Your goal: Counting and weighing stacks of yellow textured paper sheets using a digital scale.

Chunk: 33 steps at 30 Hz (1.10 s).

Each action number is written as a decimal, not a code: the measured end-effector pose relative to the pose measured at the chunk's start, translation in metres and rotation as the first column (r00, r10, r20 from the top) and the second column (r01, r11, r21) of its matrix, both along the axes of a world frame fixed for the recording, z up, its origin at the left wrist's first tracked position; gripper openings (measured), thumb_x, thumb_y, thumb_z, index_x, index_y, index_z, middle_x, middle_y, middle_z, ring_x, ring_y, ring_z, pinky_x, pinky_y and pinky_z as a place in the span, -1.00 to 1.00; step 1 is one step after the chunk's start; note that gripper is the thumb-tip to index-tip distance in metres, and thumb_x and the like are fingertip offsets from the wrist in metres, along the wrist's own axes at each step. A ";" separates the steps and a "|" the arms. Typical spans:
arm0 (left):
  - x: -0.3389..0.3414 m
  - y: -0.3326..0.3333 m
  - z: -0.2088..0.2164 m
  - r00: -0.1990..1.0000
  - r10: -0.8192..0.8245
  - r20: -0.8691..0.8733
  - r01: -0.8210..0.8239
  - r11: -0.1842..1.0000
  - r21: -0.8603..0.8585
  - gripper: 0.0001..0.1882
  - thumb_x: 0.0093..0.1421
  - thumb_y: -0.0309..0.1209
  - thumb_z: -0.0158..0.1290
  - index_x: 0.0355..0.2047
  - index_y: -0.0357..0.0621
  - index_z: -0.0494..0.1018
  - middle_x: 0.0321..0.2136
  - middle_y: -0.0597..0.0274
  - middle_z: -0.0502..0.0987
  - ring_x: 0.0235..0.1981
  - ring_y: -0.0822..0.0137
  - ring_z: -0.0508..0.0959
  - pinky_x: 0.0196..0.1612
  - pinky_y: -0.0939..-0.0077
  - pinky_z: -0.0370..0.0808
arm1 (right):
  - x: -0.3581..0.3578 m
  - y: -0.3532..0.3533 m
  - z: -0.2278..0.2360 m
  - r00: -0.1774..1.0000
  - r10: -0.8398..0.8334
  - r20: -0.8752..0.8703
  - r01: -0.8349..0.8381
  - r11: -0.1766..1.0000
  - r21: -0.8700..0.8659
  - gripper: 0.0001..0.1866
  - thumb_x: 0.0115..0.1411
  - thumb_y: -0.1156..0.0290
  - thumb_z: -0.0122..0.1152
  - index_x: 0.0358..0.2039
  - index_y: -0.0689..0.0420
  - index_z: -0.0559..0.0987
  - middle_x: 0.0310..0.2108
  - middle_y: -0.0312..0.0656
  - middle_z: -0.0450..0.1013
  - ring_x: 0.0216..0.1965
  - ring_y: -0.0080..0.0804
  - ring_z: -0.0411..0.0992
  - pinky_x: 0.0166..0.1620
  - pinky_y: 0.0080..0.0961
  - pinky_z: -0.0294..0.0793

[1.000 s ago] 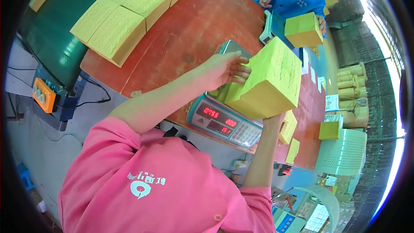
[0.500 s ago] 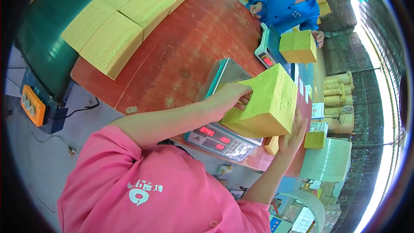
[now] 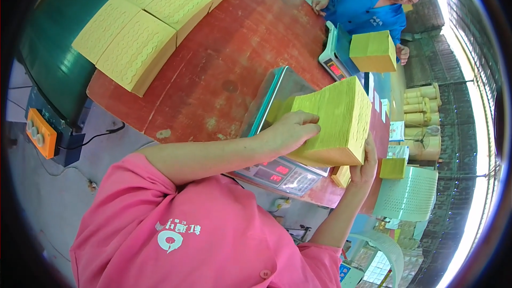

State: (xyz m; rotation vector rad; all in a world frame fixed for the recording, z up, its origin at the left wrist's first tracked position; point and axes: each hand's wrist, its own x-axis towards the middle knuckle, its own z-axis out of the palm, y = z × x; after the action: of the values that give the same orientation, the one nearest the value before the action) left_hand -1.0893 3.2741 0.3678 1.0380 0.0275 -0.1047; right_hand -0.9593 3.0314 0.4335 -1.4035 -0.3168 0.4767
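Observation:
A thick block of stacked yellow paper [image 3: 333,122] sits tilted over the metal pan of a digital scale [image 3: 285,88]. Its many sheet edges show, and one face carries a wavy embossed pattern. My left hand [image 3: 292,132] presses its bent fingers against the sheet edges on the near left side. At the right end, my right hand [image 3: 365,164] cups the patterned face, its fingers partly hidden behind the block. Between them the two hands hold the stack. My left forearm covers part of the scale's lit red display.
Several similar yellow paper blocks [image 3: 136,48] stand at the table's far left, beside a green conveyor belt [image 3: 64,37]. Across the red table [image 3: 213,69], a person in blue [image 3: 362,5] is beside another scale [image 3: 336,56] bearing a yellow block [image 3: 373,50]. A small yellow piece [image 3: 340,176] lies near my right hand.
The block has turned and tipped, so its sheet edges now face up toward me. My left hand has moved slightly right and down along it; my right hand has shifted a little lower.

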 end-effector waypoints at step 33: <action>0.007 -0.048 0.095 0.931 0.267 -0.248 -0.099 0.840 0.533 -0.44 0.39 -0.11 -0.08 0.22 -0.26 0.25 0.09 0.05 0.46 0.07 0.24 0.51 0.05 0.22 0.51 | -0.048 -0.040 -0.111 0.957 -0.159 0.243 0.120 0.979 0.165 -0.82 0.12 0.62 0.27 -0.23 0.25 0.60 -0.34 -0.14 0.52 -0.32 -0.43 0.55 -0.26 -0.54 0.52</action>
State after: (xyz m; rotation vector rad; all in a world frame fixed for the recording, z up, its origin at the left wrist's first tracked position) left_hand -1.0820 3.2258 0.4628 1.5422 0.4717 -0.0860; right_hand -1.0077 2.9912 0.3221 -1.3315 -0.4488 0.1508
